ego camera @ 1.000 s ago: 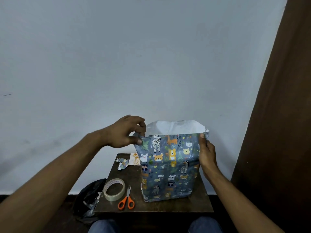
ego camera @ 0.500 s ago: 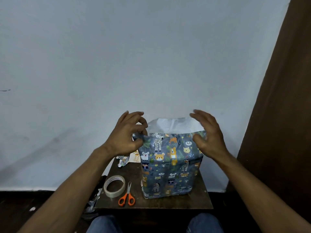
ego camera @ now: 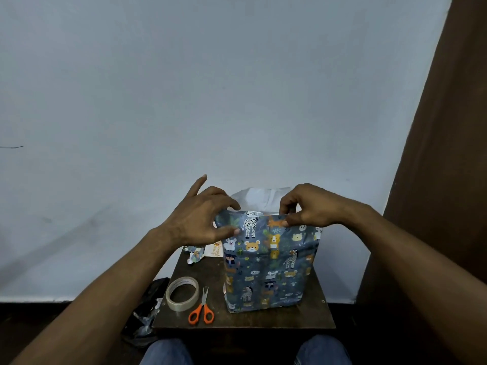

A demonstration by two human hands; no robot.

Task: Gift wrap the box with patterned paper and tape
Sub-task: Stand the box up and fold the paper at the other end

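A box wrapped in blue animal-patterned paper [ego camera: 268, 267] stands upright on a small dark wooden table [ego camera: 320, 312]. The paper's top end stands open, and its white inside [ego camera: 259, 197] shows above the near edge. My left hand [ego camera: 200, 219] pinches the near top edge at the left corner, index finger raised. My right hand [ego camera: 308, 206] pinches the same edge near its middle. A roll of clear tape [ego camera: 181, 293] lies flat at the table's front left.
Orange-handled scissors [ego camera: 201, 309] lie beside the tape. Paper scraps [ego camera: 195, 255] and a small card [ego camera: 214, 250] sit at the table's back left. A dark bag with crumpled scraps [ego camera: 147, 312] lies on the floor to the left. A brown door [ego camera: 442, 180] stands to the right.
My right hand has moved from the box's right side up and inward to pinch the near top edge. My left hand has shifted slightly right along that edge, index finger lifting.
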